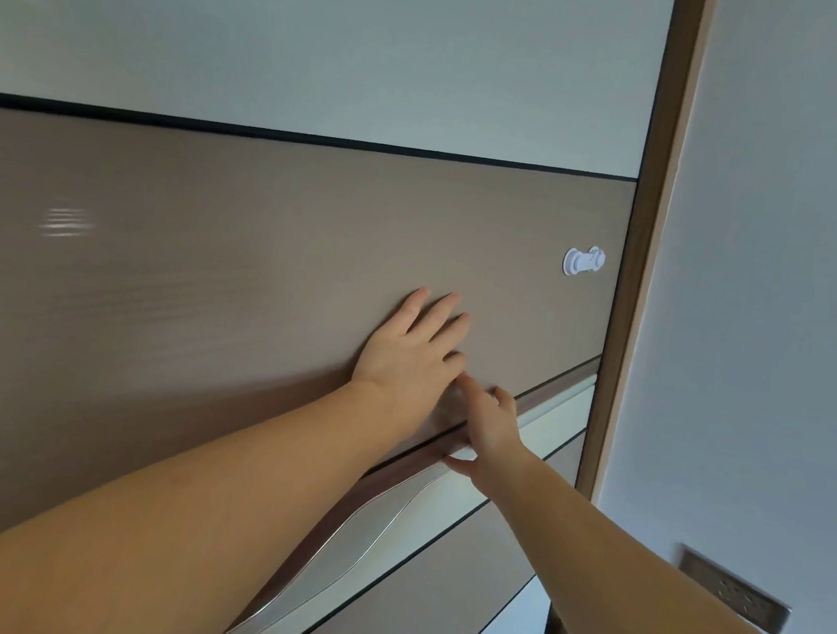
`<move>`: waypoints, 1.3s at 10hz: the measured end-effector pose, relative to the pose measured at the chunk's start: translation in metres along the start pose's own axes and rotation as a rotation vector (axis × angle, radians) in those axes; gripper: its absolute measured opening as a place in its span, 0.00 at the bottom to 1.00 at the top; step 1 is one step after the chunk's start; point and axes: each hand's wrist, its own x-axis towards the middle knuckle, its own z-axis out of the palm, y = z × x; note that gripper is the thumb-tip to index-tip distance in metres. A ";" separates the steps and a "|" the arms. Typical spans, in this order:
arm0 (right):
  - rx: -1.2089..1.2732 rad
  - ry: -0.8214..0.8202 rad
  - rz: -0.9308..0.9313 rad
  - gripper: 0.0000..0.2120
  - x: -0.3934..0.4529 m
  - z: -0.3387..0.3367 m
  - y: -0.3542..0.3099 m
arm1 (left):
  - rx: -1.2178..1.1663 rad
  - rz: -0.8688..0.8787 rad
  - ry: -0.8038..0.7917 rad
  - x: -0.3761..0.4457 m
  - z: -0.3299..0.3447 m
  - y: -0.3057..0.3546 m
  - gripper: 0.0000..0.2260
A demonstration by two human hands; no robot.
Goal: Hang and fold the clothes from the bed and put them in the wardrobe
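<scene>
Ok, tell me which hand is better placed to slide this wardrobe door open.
Probably the left hand: its palm lies flat with straight fingers spread on the brown wardrobe door, ready to push it sideways. The right hand only touches the wavy trim strip with its fingertips, giving less purchase.
</scene>
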 end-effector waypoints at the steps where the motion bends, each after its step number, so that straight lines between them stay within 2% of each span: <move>1: 0.011 -0.019 0.008 0.37 0.014 -0.011 -0.007 | 0.001 -0.004 -0.006 0.017 -0.001 0.007 0.26; 5: 0.022 -0.030 -0.005 0.37 0.049 -0.035 -0.024 | 0.008 -0.005 -0.031 0.059 -0.002 0.023 0.29; 10: -0.034 -0.059 -0.023 0.40 0.060 -0.046 -0.027 | -0.026 -0.035 0.005 0.069 0.003 0.035 0.23; 11: -0.235 -0.071 -0.122 0.42 0.056 -0.065 -0.032 | -0.038 -0.052 0.004 0.066 0.003 0.038 0.24; 12: -0.743 -0.028 -0.401 0.41 0.047 -0.094 -0.039 | -0.102 -0.084 0.050 0.056 0.000 0.043 0.25; 13: -1.179 0.092 -0.647 0.38 0.023 -0.114 -0.046 | -0.159 -0.102 0.035 0.038 -0.012 0.045 0.23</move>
